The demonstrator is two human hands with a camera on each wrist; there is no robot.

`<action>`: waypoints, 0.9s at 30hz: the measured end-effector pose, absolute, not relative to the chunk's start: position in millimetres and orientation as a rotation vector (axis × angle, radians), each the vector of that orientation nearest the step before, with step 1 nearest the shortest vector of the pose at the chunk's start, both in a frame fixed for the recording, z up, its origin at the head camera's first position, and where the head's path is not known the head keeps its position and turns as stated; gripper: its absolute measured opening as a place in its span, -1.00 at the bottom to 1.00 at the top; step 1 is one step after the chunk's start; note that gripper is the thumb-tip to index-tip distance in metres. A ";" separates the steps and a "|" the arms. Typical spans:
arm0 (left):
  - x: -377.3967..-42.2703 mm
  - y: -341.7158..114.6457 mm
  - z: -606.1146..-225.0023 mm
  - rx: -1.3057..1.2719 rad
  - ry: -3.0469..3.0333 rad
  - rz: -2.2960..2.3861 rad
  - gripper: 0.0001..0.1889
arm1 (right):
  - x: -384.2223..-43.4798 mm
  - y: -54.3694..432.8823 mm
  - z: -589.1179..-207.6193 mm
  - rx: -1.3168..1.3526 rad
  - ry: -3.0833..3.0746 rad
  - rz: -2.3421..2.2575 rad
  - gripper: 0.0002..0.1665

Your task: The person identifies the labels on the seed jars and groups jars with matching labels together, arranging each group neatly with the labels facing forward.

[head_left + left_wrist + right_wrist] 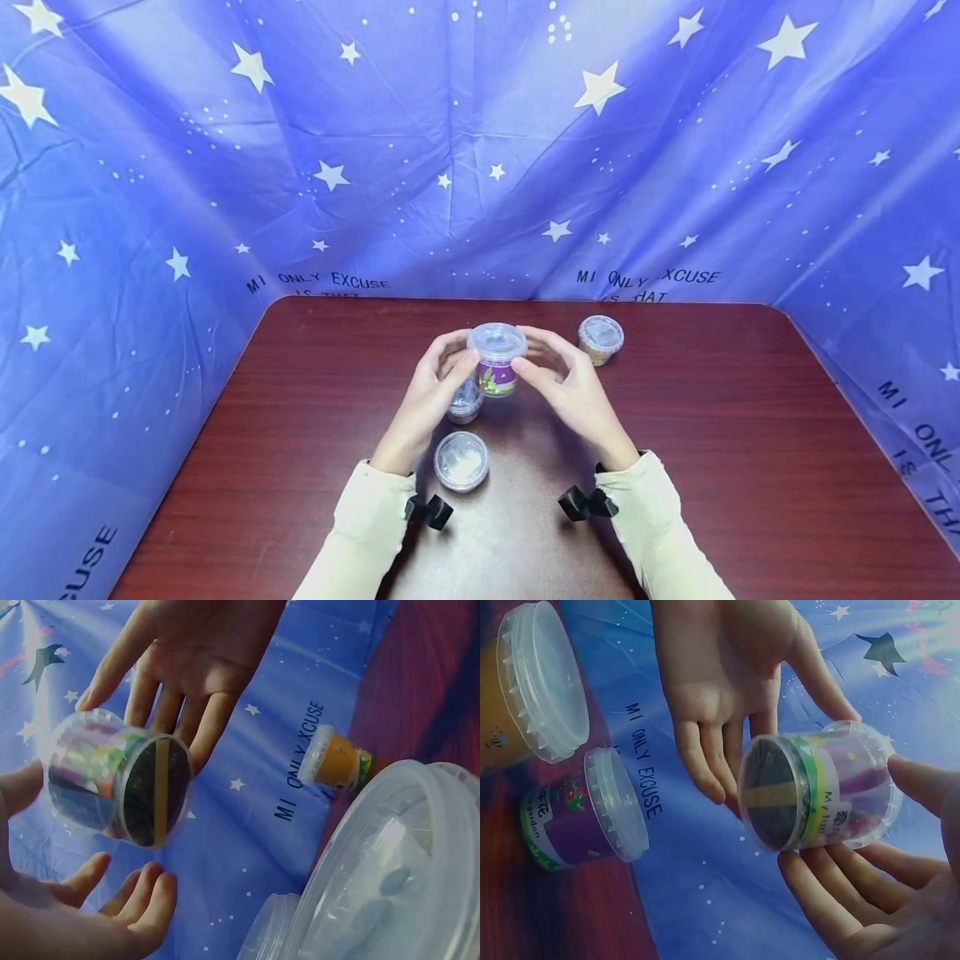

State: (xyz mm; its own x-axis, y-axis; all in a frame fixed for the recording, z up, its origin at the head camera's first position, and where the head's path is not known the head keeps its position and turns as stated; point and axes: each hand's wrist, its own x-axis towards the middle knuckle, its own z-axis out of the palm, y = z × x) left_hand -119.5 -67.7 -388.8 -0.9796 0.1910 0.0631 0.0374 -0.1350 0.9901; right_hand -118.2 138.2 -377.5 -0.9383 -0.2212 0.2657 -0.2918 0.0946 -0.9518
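Observation:
Both hands hold a clear lidded plastic cup (498,377) with a purple and green label, raised over the table. My left hand (427,392) grips its left side, thumb near the rim. My right hand (576,392) grips the opposite side, its thumb also just below the lid. In the left wrist view the cup (120,780) is tilted and shows a dark base crossed by a yellow strip. Printed lettering and plant pictures show on the label of the cup (825,787) in the right wrist view.
Below the left hand stands a lidded cup (465,408), partly hidden by the held one. A second lidded cup (461,462) stands nearer me. An orange lidded cup (600,340) is at the back right of the brown table (712,433). Starry blue cloth (480,150) hangs around the table.

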 end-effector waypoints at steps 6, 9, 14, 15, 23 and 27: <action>-114.9 -62.1 -383.3 0.177 2.111 2.291 -0.62 | -119.1 132.8 -377.3 0.468 -2.224 2.057 -0.50; -112.3 -58.1 -380.4 0.183 2.138 2.273 -0.58 | -120.1 130.2 -378.6 0.436 -2.197 2.063 -0.51; -110.4 -52.3 -379.9 0.212 2.095 2.269 -0.48 | -120.2 125.6 -379.8 0.406 -2.167 2.069 -0.50; -110.4 -51.6 -380.0 0.214 2.078 2.275 -0.47 | -120.0 124.7 -379.6 0.401 -2.163 2.070 -0.49; -111.7 -55.3 -380.3 0.206 2.058 2.243 -0.42 | -116.3 124.1 -375.8 0.372 -2.206 2.047 -0.54; -112.7 -59.6 -381.6 0.177 2.034 2.257 -0.43 | -116.1 126.8 -374.7 0.407 -2.201 2.062 -0.61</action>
